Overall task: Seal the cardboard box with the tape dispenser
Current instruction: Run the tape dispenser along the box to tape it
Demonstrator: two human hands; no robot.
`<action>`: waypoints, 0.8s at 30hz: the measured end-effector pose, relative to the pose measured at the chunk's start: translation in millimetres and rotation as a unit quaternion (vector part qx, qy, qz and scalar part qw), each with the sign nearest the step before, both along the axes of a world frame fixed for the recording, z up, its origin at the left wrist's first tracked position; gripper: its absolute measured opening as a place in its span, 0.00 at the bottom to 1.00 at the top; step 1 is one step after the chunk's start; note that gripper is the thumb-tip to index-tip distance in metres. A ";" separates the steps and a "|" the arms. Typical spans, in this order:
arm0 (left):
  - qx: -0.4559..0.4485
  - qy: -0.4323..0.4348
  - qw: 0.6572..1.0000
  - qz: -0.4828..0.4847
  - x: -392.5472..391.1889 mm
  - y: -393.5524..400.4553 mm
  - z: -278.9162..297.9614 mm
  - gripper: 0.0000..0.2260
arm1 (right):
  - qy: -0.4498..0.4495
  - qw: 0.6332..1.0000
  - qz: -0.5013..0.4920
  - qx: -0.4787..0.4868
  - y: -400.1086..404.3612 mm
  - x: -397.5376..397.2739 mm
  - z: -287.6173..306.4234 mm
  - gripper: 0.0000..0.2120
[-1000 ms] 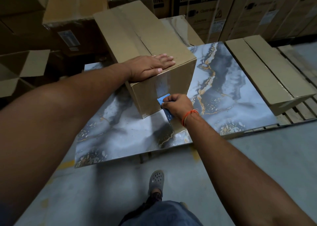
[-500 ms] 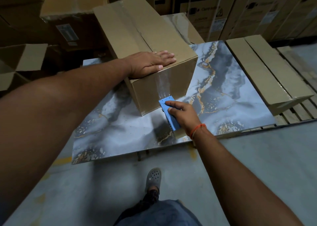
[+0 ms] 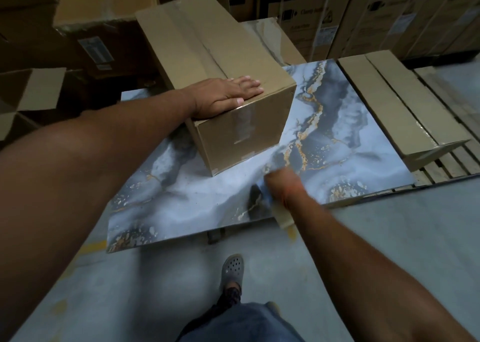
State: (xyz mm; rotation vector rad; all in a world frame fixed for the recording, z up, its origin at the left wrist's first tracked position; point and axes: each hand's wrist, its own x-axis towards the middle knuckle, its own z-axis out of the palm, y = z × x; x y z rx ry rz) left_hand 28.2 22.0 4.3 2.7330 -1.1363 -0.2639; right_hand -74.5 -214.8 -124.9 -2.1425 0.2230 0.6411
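The cardboard box [image 3: 220,82] sits on the marbled tabletop [image 3: 181,206], toward its far side, flaps closed, with a strip of clear tape [image 3: 242,126] running along the top seam and down the near end face, stopping short of the bottom edge. The left hand [image 3: 226,96] lies flat and spread on the top at the near corner, fingers over the seam, pressing the box down. The right hand [image 3: 281,186] is closed around the blue tape dispenser [image 3: 265,199] near the front edge of the table, well apart from the box (heavy motion blur here, so its fingers and the cutter are hard to read, and I cannot tell whether tape trails from it). Judging from this, 1 strip looks laid and cut. The risk: the tape's loose lower end on the end face may lift if not rubbed down, and the box could skid on the glossy surface if the left hand eases off.
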 end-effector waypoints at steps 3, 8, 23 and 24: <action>0.003 -0.003 1.000 -0.002 5.0 3.5 -5.2 0.26 | -0.055 0.997 -0.026 0.044 -22.4 -32.0 -21.3 0.13; -0.001 -0.004 1.000 0.004 3.9 2.4 -3.7 0.26 | -0.125 0.987 -0.016 0.099 -22.8 -29.1 -10.7 0.13; -0.007 0.004 1.000 0.015 2.8 0.2 -2.6 0.25 | -0.259 0.890 0.179 -0.329 -52.6 7.8 -57.5 0.21; -0.006 0.005 1.000 0.014 3.1 0.4 -2.7 0.25 | -0.255 0.884 0.192 -0.340 -54.3 8.9 -61.4 0.23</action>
